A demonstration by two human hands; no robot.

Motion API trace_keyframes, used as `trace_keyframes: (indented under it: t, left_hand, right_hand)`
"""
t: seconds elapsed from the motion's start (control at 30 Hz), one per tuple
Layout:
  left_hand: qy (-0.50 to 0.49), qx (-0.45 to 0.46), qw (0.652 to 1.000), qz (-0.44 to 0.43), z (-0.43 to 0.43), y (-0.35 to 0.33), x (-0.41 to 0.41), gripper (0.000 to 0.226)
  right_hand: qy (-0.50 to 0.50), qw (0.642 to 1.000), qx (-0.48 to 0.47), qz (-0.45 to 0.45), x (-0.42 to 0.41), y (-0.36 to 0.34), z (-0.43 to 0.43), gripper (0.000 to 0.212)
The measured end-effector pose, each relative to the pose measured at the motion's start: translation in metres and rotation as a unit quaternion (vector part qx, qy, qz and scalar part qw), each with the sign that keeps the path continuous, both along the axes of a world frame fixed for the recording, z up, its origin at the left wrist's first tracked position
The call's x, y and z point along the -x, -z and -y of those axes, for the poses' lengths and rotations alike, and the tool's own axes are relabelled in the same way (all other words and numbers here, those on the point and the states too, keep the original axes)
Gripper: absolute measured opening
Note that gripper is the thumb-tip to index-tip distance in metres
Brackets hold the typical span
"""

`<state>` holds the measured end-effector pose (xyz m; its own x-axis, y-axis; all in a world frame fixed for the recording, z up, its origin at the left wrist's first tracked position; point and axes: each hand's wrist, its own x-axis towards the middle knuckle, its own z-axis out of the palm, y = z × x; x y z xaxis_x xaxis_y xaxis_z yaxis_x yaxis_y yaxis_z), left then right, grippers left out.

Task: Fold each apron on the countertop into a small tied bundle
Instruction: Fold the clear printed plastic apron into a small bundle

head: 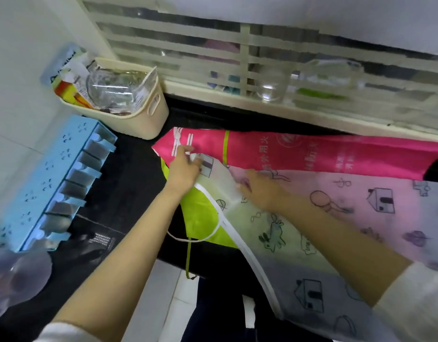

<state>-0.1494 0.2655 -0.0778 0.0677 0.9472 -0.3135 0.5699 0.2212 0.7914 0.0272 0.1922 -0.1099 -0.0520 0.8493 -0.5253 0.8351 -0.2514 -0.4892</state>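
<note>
While right hand presses apron, left hand pinches corner.

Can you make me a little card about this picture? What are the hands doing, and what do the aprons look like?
top apron: see-through apron with doodle houses, spread out, not folded
apron under it: pink and green apron
left hand: pinches the see-through apron's top corner
right hand: rests on the see-through apron, fingers out
countertop: black
nearby: cream basket, blue rack
bundles: none tied yet
</note>
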Motion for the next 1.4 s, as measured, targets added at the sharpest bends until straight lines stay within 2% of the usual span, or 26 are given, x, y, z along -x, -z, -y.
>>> trace_keyframes:
  t: [0.1,0.17,0.23,0.3,0.37,0.4,0.47,0.57,0.63,0.73,0.87,0.9,0.97,1.03,1.1,1.17,1.23,1.3,1.4]
  left_hand:
    - [0.015,-0.01,0.998,0.059,-0.007,0.001,-0.006,0.023]
    - [0.019,0.011,0.995,0.093,-0.013,-0.002,-0.009,0.029]
    - [0.035,0.036,0.99,0.13,-0.015,-0.007,-0.011,0.029]
    - [0.064,0.057,0.986,0.144,-0.018,-0.012,-0.007,0.027]
    - [0.108,0.048,0.986,0.119,-0.02,-0.012,-0.003,0.026]
    - [0.138,0.042,0.985,0.099,-0.02,-0.013,-0.003,0.028]
    - [0.183,0.034,0.981,0.045,-0.018,-0.01,-0.007,0.032]
    - [0.207,0.001,0.977,-0.057,-0.014,-0.002,-0.012,0.011]
    - [0.21,-0.016,0.974,-0.086,-0.012,0.006,-0.01,0.025]
    - [0.182,0.0,0.981,-0.069,-0.015,0.006,-0.009,0.035]
    - [0.096,0.059,0.992,0.06,-0.028,-0.008,-0.002,0.017]
    - [0.109,0.039,0.992,0.052,-0.031,-0.01,0.002,0.013]
    - [0.154,-0.055,0.986,-0.014,-0.036,-0.012,0.012,0.009]
    - [0.191,-0.125,0.969,-0.094,-0.041,-0.009,0.023,0.014]
    - [0.201,-0.123,0.963,-0.133,-0.047,-0.002,0.03,0.022]
    - [0.187,-0.089,0.973,-0.105,-0.051,0.005,0.036,0.021]
    - [0.186,-0.064,0.978,-0.07,-0.052,0.006,0.041,0.014]
    - [0.203,-0.063,0.975,-0.057,-0.053,0.009,0.045,0.011]
    - [0.22,-0.07,0.972,-0.042,-0.056,0.011,0.048,0.012]
  right_hand:
    - [0.01,0.992,-0.06,-0.107,0.034,-0.023,0.007,0.083]
    - [0.014,0.994,-0.069,-0.087,0.054,-0.03,0.006,0.092]
    - [0.034,0.997,-0.067,-0.032,0.062,-0.033,0.0,0.081]
    - [0.067,0.994,-0.084,0.023,0.062,-0.033,-0.005,0.054]
    - [0.073,0.99,-0.107,0.054,0.057,-0.035,-0.005,0.028]
    - [0.074,0.989,-0.113,0.061,0.054,-0.036,-0.004,0.023]
    - [0.073,0.989,-0.108,0.076,0.048,-0.042,-0.002,0.022]
    - [0.07,0.987,-0.113,0.094,0.042,-0.05,0.001,0.024]
    - [0.069,0.985,-0.12,0.108,0.038,-0.053,0.003,0.027]
    - [0.079,0.979,-0.125,0.14,0.029,-0.055,0.003,0.026]
    - [0.074,0.971,-0.142,0.177,0.022,-0.057,0.003,0.025]
    - [0.072,0.971,-0.144,0.177,0.021,-0.057,0.003,0.025]
    - [0.071,0.971,-0.157,0.164,0.021,-0.055,0.001,0.024]
    - [0.061,0.972,-0.184,0.13,0.024,-0.052,0.0,0.02]
    - [0.026,0.982,-0.181,0.034,0.03,-0.051,0.001,0.023]
    - [-0.027,0.992,-0.102,-0.073,0.039,-0.051,0.004,0.037]
    - [-0.054,0.992,-0.046,-0.1,0.042,-0.042,0.005,0.044]
    - [0.004,0.993,-0.069,-0.09,0.034,-0.027,0.002,0.038]
    - [0.052,0.992,-0.11,0.027,0.012,-0.006,-0.009,0.038]
